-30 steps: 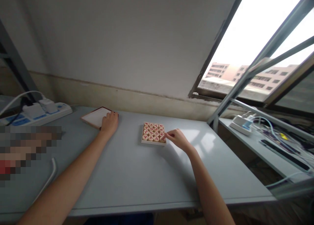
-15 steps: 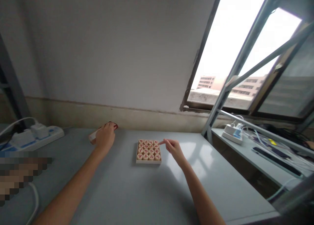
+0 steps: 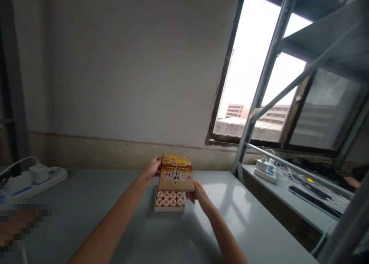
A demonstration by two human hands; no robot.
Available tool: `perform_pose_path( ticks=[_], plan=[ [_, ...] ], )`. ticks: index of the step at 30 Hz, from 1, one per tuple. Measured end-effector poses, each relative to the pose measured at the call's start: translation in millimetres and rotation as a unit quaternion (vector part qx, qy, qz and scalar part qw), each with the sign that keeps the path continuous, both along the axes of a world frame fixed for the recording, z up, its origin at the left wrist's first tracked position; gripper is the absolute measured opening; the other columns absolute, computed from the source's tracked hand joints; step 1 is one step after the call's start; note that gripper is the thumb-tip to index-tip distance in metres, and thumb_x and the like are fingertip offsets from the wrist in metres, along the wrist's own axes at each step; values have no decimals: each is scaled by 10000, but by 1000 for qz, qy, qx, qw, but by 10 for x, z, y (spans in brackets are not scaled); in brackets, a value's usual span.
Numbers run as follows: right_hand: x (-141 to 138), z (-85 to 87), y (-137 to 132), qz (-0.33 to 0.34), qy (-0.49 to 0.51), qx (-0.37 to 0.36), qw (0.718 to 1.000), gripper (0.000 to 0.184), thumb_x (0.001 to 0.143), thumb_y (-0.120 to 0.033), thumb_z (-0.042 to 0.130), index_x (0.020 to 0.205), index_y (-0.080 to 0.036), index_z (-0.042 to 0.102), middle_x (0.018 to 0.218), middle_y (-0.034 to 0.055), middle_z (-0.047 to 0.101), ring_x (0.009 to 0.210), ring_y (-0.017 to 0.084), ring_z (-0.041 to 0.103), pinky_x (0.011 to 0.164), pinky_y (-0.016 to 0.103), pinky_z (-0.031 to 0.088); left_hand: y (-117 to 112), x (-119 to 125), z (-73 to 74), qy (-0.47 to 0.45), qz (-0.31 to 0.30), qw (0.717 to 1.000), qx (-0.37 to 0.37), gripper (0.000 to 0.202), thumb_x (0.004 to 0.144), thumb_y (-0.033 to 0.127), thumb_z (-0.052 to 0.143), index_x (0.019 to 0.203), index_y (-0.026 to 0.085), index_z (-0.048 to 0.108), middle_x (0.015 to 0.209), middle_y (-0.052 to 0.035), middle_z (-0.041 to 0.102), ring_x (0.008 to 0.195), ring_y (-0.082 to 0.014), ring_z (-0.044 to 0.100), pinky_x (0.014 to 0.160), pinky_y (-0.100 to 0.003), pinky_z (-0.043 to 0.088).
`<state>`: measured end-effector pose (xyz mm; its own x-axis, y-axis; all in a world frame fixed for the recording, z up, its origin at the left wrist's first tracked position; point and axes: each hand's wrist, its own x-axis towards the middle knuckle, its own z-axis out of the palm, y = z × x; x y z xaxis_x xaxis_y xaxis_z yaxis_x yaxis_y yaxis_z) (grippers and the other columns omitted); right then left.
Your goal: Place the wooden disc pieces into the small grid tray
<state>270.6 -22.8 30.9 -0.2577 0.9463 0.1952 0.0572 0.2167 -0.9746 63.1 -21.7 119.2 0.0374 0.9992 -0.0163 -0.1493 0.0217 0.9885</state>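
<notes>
Head view. Gripping the lid (image 3: 177,177): left hand (image 3: 154,168) at its left edge, right hand (image 3: 198,192) at its near right corner, presumably for level support. Lid covers the far part of the box (image 3: 169,209) of chess pieces (image 3: 173,195), on desk (image 3: 161,237); contact unclear.

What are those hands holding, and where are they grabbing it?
The printed lid, by two places: the left hand has its left edge, toward the far end; the right hand has its near right corner.

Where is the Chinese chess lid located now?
In the head view, the lid is below centre, held between the left hand and right hand, partly hiding the piece tray.
</notes>
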Motion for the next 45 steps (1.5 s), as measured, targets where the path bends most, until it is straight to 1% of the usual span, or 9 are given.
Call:
perform_pose_path(
  ticks=[6,9,13,17,22,28,36,39,45],
  plan=[
    [-25,-68,177,-52,36,-114,991,604,611,-763,352,655,-174,477,345,-69,351,283,44,235,330,182,110,235,90,-362,-12,17,1000,-1,251,672,364,555,810,157,525,595,6,599,518,-147,569,538,-261,426],
    [-1,-76,256,-50,-34,-113,992,642,632,-772,287,665,-169,504,303,-74,312,258,58,226,310,194,124,298,116,-491,61,87,993,51,208,748,360,464,758,158,515,724,-56,630,666,-180,609,618,-272,434],
    [63,-151,269,-83,-190,-78,975,548,722,-675,343,651,-162,519,339,-50,387,259,68,290,307,197,204,246,136,-579,375,180,902,118,279,827,326,327,815,178,563,883,-113,640,862,-225,598,720,-296,401],
    [38,-226,237,-102,-273,-41,956,502,818,-550,324,622,-143,543,400,-27,436,292,62,333,339,187,247,141,118,-661,529,149,828,116,387,851,383,258,982,186,564,984,-120,633,895,-242,593,733,-314,402],
    [-41,-182,145,-121,-302,-6,946,506,833,-506,330,587,-138,574,474,0,471,368,82,391,385,202,257,205,38,-939,486,116,865,56,482,823,516,246,951,159,543,990,-126,635,927,-250,587,746,-316,414],
    [-24,-218,141,-136,-375,60,915,485,859,-407,337,645,-113,659,593,58,608,558,136,521,466,214,261,335,-24,-1192,410,84,907,45,379,812,454,328,977,147,476,937,-106,651,865,-211,612,715,-271,423],
    [-42,-237,142,-138,-408,71,900,523,883,-446,293,754,-117,679,713,75,667,624,146,574,490,204,301,349,-43,-1290,386,109,914,65,385,768,371,442,1037,114,541,1030,-125,618,982,-222,566,836,-288,411],
    [-85,-193,64,-155,-443,81,880,541,894,-457,246,797,-140,673,778,83,674,676,157,596,520,207,330,332,3,-1284,414,151,894,78,370,777,294,432,1048,87,576,1109,-158,577,1070,-224,515,930,-298,357],
    [-207,-187,9,-179,-533,88,823,558,915,-414,150,905,-163,648,896,119,659,833,191,602,650,240,391,205,138,-1207,340,143,927,71,435,832,206,337,1236,79,437,1282,-149,452,1160,-185,451,983,-285,322]
  ],
)
